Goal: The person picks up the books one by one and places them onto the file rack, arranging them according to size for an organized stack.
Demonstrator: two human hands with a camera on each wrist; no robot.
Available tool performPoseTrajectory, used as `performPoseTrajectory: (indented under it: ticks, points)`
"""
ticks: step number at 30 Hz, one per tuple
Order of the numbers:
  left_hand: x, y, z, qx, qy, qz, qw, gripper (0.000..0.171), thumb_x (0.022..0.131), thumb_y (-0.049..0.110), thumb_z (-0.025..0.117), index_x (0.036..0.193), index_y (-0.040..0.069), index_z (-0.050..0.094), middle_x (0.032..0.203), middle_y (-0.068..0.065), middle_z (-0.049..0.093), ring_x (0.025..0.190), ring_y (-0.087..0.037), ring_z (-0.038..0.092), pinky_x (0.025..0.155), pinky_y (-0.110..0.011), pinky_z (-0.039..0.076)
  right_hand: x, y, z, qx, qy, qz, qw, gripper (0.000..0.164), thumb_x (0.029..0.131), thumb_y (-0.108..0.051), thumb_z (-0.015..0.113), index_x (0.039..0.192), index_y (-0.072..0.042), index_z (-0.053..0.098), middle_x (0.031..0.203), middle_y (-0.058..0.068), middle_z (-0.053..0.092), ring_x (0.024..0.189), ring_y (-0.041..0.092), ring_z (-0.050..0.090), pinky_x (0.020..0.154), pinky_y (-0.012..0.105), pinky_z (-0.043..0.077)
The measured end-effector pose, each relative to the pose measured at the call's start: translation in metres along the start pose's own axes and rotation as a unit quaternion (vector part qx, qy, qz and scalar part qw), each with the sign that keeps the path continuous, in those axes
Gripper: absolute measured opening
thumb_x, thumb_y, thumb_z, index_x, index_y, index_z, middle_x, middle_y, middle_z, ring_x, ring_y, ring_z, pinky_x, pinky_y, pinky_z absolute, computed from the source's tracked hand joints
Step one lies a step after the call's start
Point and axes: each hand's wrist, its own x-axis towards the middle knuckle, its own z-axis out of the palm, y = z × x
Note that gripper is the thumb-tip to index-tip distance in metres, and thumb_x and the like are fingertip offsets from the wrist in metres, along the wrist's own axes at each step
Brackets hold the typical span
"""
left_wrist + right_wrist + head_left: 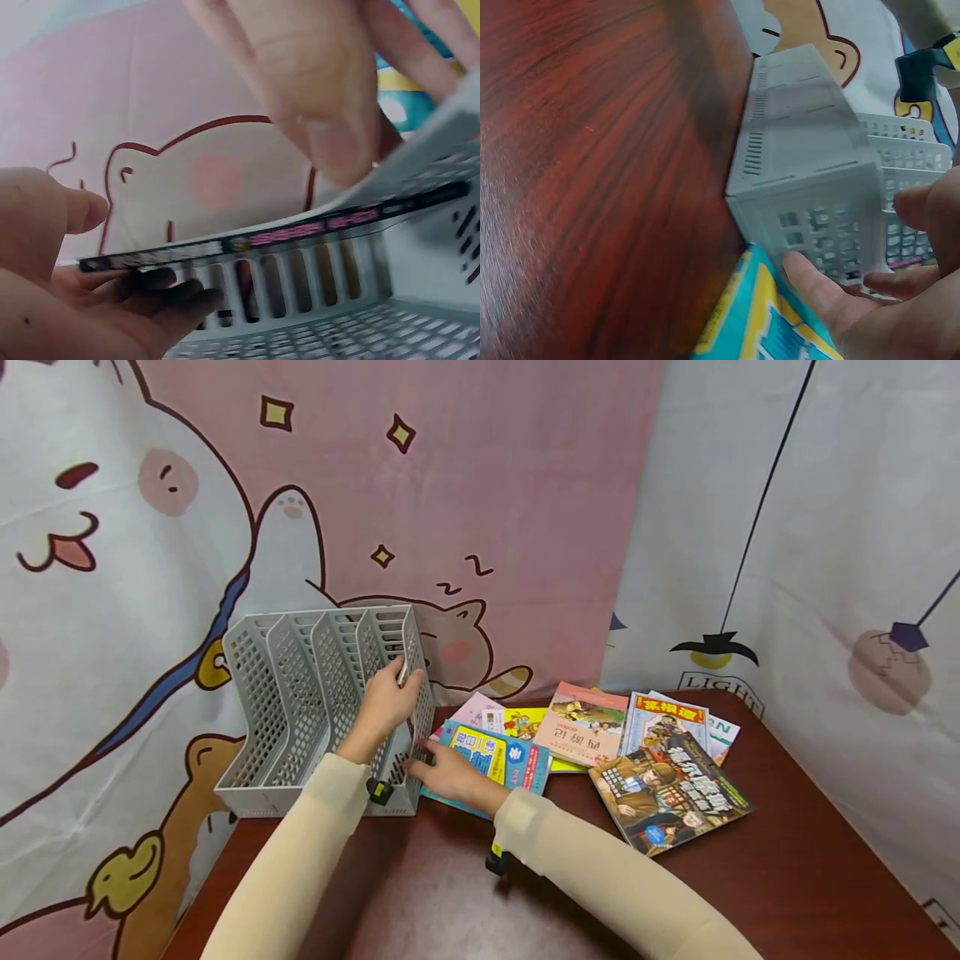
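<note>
A grey plastic file rack (315,806) with several slots stands at the left of the table. My left hand (388,697) reaches into its rightmost slot. In the left wrist view, a thin book with a dark spine (315,227) stands along the slot's right wall; the left fingers (180,300) lie by it on the inner side, with the thumb apart above the spine. My right hand (457,772) is at the rack's outer right side, and a fingertip (802,268) touches the perforated wall. Below that hand lies a blue-and-yellow book (528,760).
Right of the rack lie a pink book (480,706), a yellow book (525,722), an orange-pink book (581,727), a comic with a red title (663,714) and a dark-covered comic (671,793). A printed cloth (510,510) hangs behind the brown table (450,893).
</note>
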Motion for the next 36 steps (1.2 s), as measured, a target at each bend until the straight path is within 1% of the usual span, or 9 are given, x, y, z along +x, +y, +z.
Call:
performPoseTrajectory:
  ticks: [4, 5, 8, 11, 16, 18, 23, 30, 36]
  points:
    - [-0.006, 0.013, -0.002, 0.01, 0.033, 0.017, 0.9993, 0.07, 0.115, 0.041, 0.052, 0.171, 0.002, 0.037, 0.068, -0.018, 0.063, 0.045, -0.018, 0.035, 0.051, -0.04, 0.043, -0.005, 0.0, -0.012, 0.013, -0.018, 0.0, 1.0, 0.061, 0.111, -0.041, 0.063, 0.165, -0.014, 0.051, 0.162, 0.016, 0.06, 0.127, 0.035, 0.074, 0.113, 0.055, 0.057]
    - [-0.008, 0.016, -0.002, 0.014, 0.048, 0.028, 0.9984, 0.069, 0.114, 0.04, 0.054, 0.169, 0.001, 0.039, 0.074, -0.02, 0.07, 0.05, -0.018, 0.046, 0.055, -0.041, 0.047, -0.008, 0.0, -0.017, 0.015, -0.026, -0.001, 1.0, 0.06, 0.112, -0.04, 0.063, 0.165, -0.013, 0.052, 0.161, 0.017, 0.06, 0.121, 0.036, 0.077, 0.111, 0.054, 0.059]
    - [-0.018, 0.025, -0.001, 0.012, 0.093, 0.071, 0.9931, 0.061, 0.114, 0.034, 0.056, 0.164, 0.0, 0.049, 0.123, -0.026, 0.079, 0.103, -0.028, 0.079, 0.094, -0.049, 0.063, -0.018, 0.003, -0.032, 0.014, -0.047, -0.002, 0.999, 0.056, 0.112, -0.037, 0.063, 0.162, -0.012, 0.055, 0.159, 0.016, 0.062, 0.114, 0.036, 0.08, 0.106, 0.05, 0.063]
    - [-0.029, 0.032, 0.002, -0.009, 0.141, 0.126, 0.9819, 0.046, 0.114, 0.026, 0.058, 0.152, 0.001, 0.064, 0.163, -0.021, 0.058, 0.15, -0.034, 0.06, 0.132, -0.055, 0.04, -0.032, 0.005, -0.049, 0.002, -0.066, -0.008, 0.998, 0.05, 0.113, -0.034, 0.063, 0.157, -0.01, 0.06, 0.152, 0.014, 0.066, 0.114, 0.036, 0.08, 0.101, 0.046, 0.066]
    - [-0.042, 0.042, 0.013, -0.046, 0.165, 0.19, 0.9667, 0.028, 0.113, 0.02, 0.062, 0.129, 0.008, 0.081, 0.129, -0.012, 0.082, 0.111, -0.031, 0.081, 0.107, -0.052, 0.062, -0.054, 0.007, -0.077, -0.003, -0.074, -0.029, 0.997, 0.041, 0.114, -0.033, 0.063, 0.148, -0.012, 0.068, 0.143, 0.016, 0.071, 0.115, 0.038, 0.079, 0.098, 0.048, 0.067]
    - [-0.046, 0.046, 0.019, -0.053, 0.146, 0.2, 0.9673, 0.026, 0.112, 0.02, 0.063, 0.125, 0.009, 0.083, 0.118, -0.009, 0.085, 0.102, -0.027, 0.082, 0.088, -0.049, 0.066, -0.062, 0.008, -0.088, -0.001, -0.072, -0.034, 0.997, 0.039, 0.114, -0.033, 0.062, 0.147, -0.012, 0.069, 0.145, 0.018, 0.071, 0.116, 0.04, 0.079, 0.098, 0.053, 0.066]
    - [-0.054, 0.055, 0.041, -0.073, 0.055, 0.189, 0.9776, 0.026, 0.113, 0.022, 0.063, 0.128, 0.013, 0.082, 0.107, -0.008, 0.086, 0.086, -0.025, 0.082, 0.068, -0.034, 0.061, -0.083, 0.011, -0.116, -0.02, -0.048, -0.031, 0.998, 0.038, 0.114, -0.035, 0.063, 0.144, -0.014, 0.072, 0.142, 0.019, 0.073, 0.11, 0.038, 0.081, 0.097, 0.055, 0.066]
    - [-0.062, 0.068, 0.071, -0.106, -0.066, 0.139, 0.9824, 0.028, 0.113, 0.032, 0.065, 0.135, 0.019, 0.078, 0.111, -0.004, 0.083, 0.083, -0.016, 0.081, 0.063, -0.031, 0.061, -0.114, 0.024, -0.161, -0.028, 0.002, -0.025, 0.999, 0.039, 0.115, -0.032, 0.062, 0.144, -0.007, 0.07, 0.139, 0.019, 0.074, 0.111, 0.036, 0.08, 0.09, 0.046, 0.069]
    - [-0.062, 0.081, 0.099, -0.113, -0.131, 0.103, 0.9796, 0.034, 0.111, 0.036, 0.065, 0.139, 0.019, 0.075, 0.11, -0.001, 0.083, 0.082, -0.017, 0.081, 0.059, -0.03, 0.058, -0.134, 0.039, -0.196, -0.014, 0.021, -0.009, 1.0, 0.042, 0.116, -0.027, 0.059, 0.145, 0.002, 0.065, 0.14, 0.027, 0.073, 0.112, 0.034, 0.081, 0.086, 0.041, 0.07]
